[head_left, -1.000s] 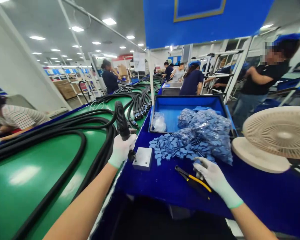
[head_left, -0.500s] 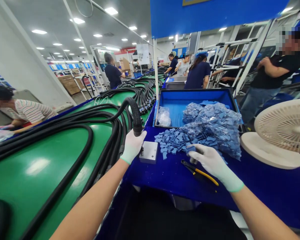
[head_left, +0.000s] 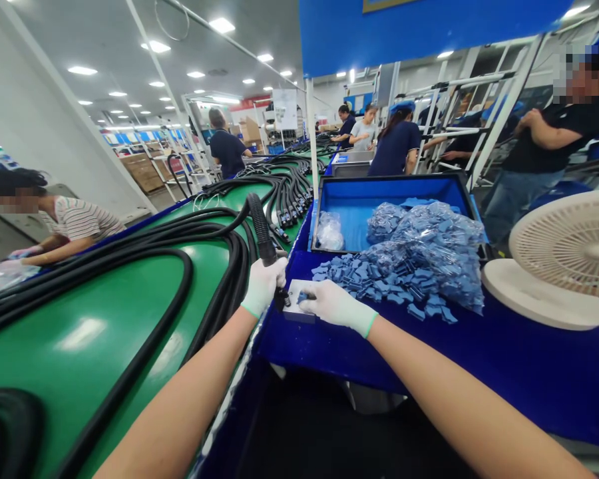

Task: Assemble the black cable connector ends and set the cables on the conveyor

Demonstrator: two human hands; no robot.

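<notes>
My left hand point(head_left: 264, 283), in a white glove, is wrapped round the black corrugated hose point(head_left: 261, 229) near its end. A dark end piece point(head_left: 281, 299) shows below that fist, beside a light metal block point(head_left: 292, 313). Over this block, my right hand point(head_left: 332, 304), also gloved, pinches a small blue plastic clip point(head_left: 303, 297) between thumb and fingers. The clip is close to the hose end; whether they touch I cannot tell. Several loose blue clips point(head_left: 352, 276) lie in a heap beyond my right hand.
Behind the heap stands a blue bin point(head_left: 349, 193) with plastic bags of clips point(head_left: 429, 233) spilling over its rim. A beige fan point(head_left: 572, 249) stands at right. Black hoses point(head_left: 144, 233) run along the green surface point(head_left: 104, 293) at left. A person in stripes point(head_left: 82, 216) works across it.
My right hand has moved left from the clip heap to the metal block, bringing a blue clip. My left hand stays on the hose, shifted slightly. The yellow-handled pliers are no longer visible.
</notes>
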